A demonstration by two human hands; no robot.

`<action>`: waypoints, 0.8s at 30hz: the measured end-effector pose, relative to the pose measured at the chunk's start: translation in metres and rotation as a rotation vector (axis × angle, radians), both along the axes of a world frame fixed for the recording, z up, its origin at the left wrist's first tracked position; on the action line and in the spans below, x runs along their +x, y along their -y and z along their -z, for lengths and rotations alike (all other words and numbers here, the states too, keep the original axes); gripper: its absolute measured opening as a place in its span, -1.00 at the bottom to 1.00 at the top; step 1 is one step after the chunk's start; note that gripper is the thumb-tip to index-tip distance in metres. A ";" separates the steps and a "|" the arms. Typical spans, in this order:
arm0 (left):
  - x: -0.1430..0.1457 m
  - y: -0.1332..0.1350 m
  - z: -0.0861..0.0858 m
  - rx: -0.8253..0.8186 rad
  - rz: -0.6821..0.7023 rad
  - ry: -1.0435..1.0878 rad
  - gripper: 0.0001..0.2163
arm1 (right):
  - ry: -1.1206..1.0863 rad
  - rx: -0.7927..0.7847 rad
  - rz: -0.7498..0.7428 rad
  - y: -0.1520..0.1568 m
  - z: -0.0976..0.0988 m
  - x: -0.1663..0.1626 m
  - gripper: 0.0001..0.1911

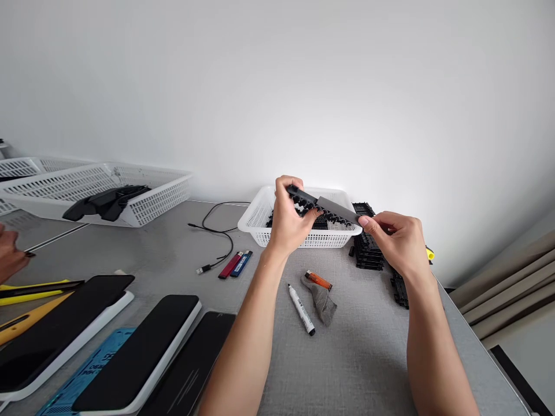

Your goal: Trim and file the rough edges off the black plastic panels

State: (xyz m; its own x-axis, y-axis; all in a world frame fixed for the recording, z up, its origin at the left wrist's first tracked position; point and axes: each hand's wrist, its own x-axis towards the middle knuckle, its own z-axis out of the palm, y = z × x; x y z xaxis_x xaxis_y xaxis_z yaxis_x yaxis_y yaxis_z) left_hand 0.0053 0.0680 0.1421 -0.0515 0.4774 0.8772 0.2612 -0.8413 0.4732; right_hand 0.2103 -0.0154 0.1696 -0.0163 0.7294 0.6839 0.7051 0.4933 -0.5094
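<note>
Over the front basket, my left hand (286, 222) is closed around a black plastic strip (302, 197) with a row of curved teeth along its lower side. My right hand (396, 240) is closed on what looks like a utility knife (340, 211). Its wide grey blade lies along the strip; my fingers hide most of the handle, and a yellow end (429, 254) shows behind the hand. Below them stands a white basket (299, 238) with black plastic parts inside. Stacked black plastic strips (368, 251) lie beside it, partly behind my right hand.
A marker (301, 309), an orange lighter (318, 279) and a grey cloth scrap (323, 303) lie between my forearms. Left are two lighters (235, 264), a black cable (223, 233), phones (143, 352), yellow cutters (34, 292), another basket (165, 193) and another person's hand (11, 251).
</note>
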 end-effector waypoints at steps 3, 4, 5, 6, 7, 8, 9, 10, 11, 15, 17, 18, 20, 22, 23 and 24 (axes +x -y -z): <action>0.000 0.002 -0.001 -0.018 0.003 -0.015 -0.54 | -0.036 0.014 0.003 0.000 0.000 0.001 -0.43; 0.002 0.003 -0.002 -0.018 0.011 -0.022 -0.55 | -0.045 0.022 0.005 0.001 0.000 0.000 -0.43; 0.003 0.005 -0.003 -0.016 0.019 -0.031 -0.55 | -0.050 0.028 0.007 0.002 0.000 -0.002 -0.43; 0.004 0.006 -0.003 -0.012 0.026 -0.040 -0.56 | -0.048 0.029 0.008 0.002 0.000 -0.003 -0.43; 0.005 0.007 -0.004 -0.006 0.030 -0.045 -0.56 | -0.041 0.026 0.006 0.003 0.000 -0.005 -0.43; 0.006 0.007 -0.004 -0.001 0.029 -0.044 -0.56 | -0.033 0.020 0.003 0.003 0.001 -0.006 -0.43; 0.005 0.006 -0.004 0.003 0.026 -0.039 -0.56 | -0.025 0.010 -0.001 0.002 0.001 -0.006 -0.43; 0.004 0.005 -0.004 0.007 0.021 -0.031 -0.56 | -0.020 0.000 -0.004 0.002 0.001 -0.005 -0.43; 0.002 0.004 -0.003 0.008 0.017 -0.023 -0.55 | -0.015 -0.011 -0.006 0.001 0.001 -0.003 -0.43; -0.003 -0.001 0.000 0.014 0.009 -0.029 -0.53 | -0.007 -0.036 0.007 -0.001 0.001 0.006 -0.45; -0.002 0.000 0.000 0.011 0.030 -0.059 -0.52 | -0.020 -0.025 0.008 -0.001 0.001 0.006 -0.45; 0.000 0.001 0.000 0.010 0.044 -0.072 -0.52 | -0.027 -0.015 0.006 0.000 0.001 0.004 -0.45; 0.003 0.004 -0.002 0.012 0.060 -0.082 -0.52 | -0.031 0.005 -0.002 0.000 0.001 0.000 -0.45; 0.005 0.006 -0.003 0.022 0.061 -0.065 -0.52 | -0.022 0.005 -0.009 0.001 0.001 -0.004 -0.46; 0.005 0.006 -0.004 0.028 0.060 -0.050 -0.53 | -0.015 -0.005 -0.013 0.001 0.000 -0.004 -0.46; 0.003 0.005 -0.003 0.036 0.059 -0.034 -0.53 | -0.009 -0.020 -0.017 0.000 0.000 -0.003 -0.46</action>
State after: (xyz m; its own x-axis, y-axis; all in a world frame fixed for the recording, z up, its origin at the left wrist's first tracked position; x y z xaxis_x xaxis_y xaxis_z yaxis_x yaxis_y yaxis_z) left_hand 0.0086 0.0628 0.1456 0.0062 0.4470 0.8945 0.2264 -0.8719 0.4342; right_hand 0.2073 -0.0158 0.1696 -0.0221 0.7425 0.6695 0.6921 0.4946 -0.5257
